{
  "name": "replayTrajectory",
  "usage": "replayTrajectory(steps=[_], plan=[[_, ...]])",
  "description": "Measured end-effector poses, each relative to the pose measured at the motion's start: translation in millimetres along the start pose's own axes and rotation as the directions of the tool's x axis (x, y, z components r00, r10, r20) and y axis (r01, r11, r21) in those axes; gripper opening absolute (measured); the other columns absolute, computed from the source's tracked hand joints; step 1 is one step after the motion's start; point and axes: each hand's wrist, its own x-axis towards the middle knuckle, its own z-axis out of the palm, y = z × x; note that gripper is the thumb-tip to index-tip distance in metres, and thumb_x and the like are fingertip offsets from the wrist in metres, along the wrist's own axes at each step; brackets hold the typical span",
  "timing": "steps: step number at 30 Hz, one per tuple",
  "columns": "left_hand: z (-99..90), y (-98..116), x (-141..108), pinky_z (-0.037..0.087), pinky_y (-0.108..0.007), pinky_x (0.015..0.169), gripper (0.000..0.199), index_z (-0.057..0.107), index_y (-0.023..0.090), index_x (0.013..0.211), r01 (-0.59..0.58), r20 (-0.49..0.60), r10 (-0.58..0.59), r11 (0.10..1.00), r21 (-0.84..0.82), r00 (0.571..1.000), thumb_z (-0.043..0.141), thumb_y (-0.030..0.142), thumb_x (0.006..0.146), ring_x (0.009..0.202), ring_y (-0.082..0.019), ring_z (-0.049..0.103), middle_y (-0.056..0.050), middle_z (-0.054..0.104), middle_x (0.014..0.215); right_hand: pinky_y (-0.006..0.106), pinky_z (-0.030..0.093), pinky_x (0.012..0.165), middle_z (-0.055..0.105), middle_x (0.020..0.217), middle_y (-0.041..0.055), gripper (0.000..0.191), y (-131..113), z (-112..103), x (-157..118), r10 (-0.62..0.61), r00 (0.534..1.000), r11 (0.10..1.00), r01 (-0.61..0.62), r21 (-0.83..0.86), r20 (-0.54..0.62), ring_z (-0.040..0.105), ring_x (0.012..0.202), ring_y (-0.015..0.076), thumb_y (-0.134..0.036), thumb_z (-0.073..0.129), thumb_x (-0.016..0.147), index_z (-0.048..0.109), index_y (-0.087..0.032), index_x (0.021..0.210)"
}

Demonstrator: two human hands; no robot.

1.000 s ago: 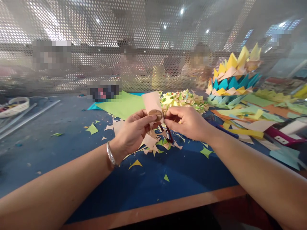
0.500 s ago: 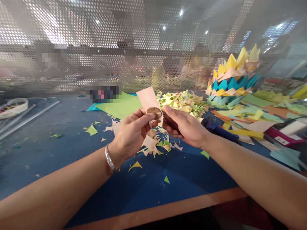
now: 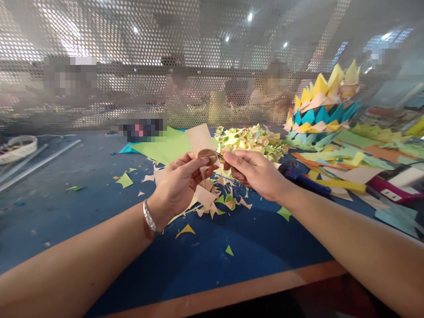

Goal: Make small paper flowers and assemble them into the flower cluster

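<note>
My left hand (image 3: 177, 181), with a silver bangle at the wrist, pinches a pale pink piece of paper (image 3: 198, 136) together with a round brown disc (image 3: 207, 154) lying against it. Facing it, my right hand (image 3: 253, 170) is closed around scissors, mostly hidden by the fingers; a thin dark blade (image 3: 220, 155) reaches the disc's right edge. Below both hands lie pink and green paper offcuts (image 3: 205, 196). Behind them rises a heap of small curled paper pieces (image 3: 251, 141), beside a green sheet (image 3: 162, 145).
A layered paper construction with pointed tiers (image 3: 321, 108) stands at the back right. Near it are paper strips (image 3: 351, 163), a blue-handled tool (image 3: 304, 179) and a magenta power strip (image 3: 391, 192). A white basket (image 3: 20, 148) sits far left; perforated metal panel (image 3: 132, 88) closes the back.
Both hands have shifted slightly, and the pink paper with the disc has tipped and moved a little left. The scissors' dark handle, partly visible before, is now more covered by my right fingers.
</note>
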Motion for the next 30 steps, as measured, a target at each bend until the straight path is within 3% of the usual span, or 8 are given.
replayTrajectory(steps=[9,30], plan=[[3.3,1.1,-3.8,0.053,-0.025,0.076,0.011,0.062,0.012,0.075,0.113,0.04,-0.114,0.993,0.018,0.993,0.063,0.004,0.082,0.074,-0.012,0.07,-0.004,0.074,0.08,0.025,0.022,0.041,0.031,0.051,-0.0076,0.051,2.1,-1.0,-0.1,-0.046,0.999,0.997,0.045,-0.07,-0.004,0.028,0.045,0.0062,-0.062,0.053,0.091,0.039,-0.021,0.064],[-0.2,-0.8,-5.1,0.051,-0.024,0.07,0.011,0.063,0.012,0.071,0.107,0.107,-0.107,0.994,0.003,0.989,0.069,0.005,0.077,0.073,-0.012,0.067,-0.004,0.07,0.077,0.027,0.015,0.042,0.023,0.054,-0.0088,0.049,2.0,-3.2,-0.4,-0.015,0.998,0.999,0.018,-0.04,0.056,0.02,0.046,0.0068,-0.063,0.054,0.091,0.041,-0.022,0.067]])
